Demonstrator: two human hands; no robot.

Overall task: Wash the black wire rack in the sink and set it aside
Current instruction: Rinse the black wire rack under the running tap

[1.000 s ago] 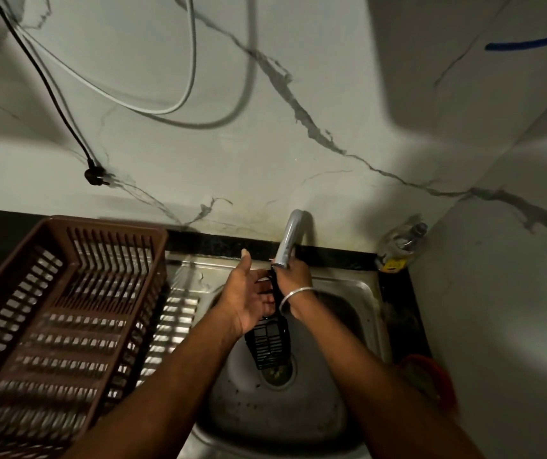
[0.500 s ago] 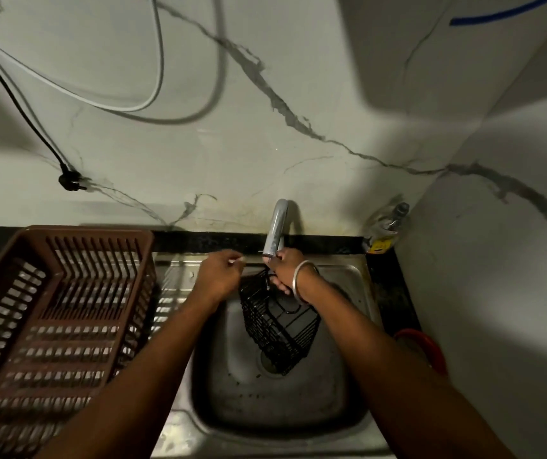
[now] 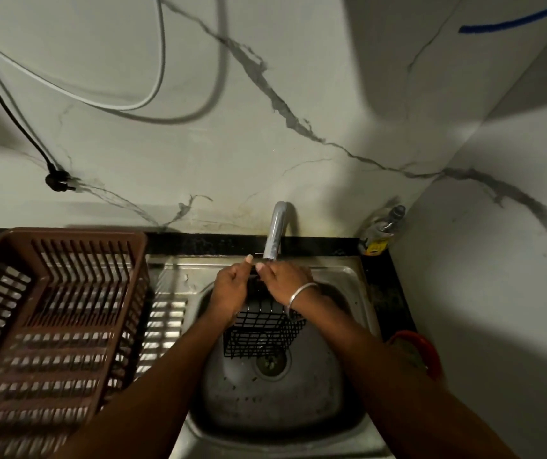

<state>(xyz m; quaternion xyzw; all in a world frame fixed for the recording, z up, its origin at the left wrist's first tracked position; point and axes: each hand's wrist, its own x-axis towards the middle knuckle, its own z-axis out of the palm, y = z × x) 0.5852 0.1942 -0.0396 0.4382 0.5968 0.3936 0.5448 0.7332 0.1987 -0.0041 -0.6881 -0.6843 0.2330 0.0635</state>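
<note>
The black wire rack (image 3: 263, 332) hangs over the steel sink (image 3: 341, 279), just below the spout of the curved metal tap (image 3: 275, 231). Its lower mesh part hovers above the drain (image 3: 270, 362). My left hand (image 3: 229, 289) grips the rack's upper left edge with curled fingers. My right hand (image 3: 285, 281), with a silver bangle on the wrist, holds the upper right edge. Both hands cover the top of the rack. I cannot tell whether water is running.
A brown slatted plastic dish basket (image 3: 50, 326) stands on the draining board to the left. A bottle (image 3: 381, 230) sits in the back right corner and a red-rimmed object (image 3: 421, 351) lies right of the sink. Cables hang on the marble wall.
The rack turned from edge-on to showing its broad mesh face toward me. My left hand closed on its upper edge, and both hands came together under the tap.
</note>
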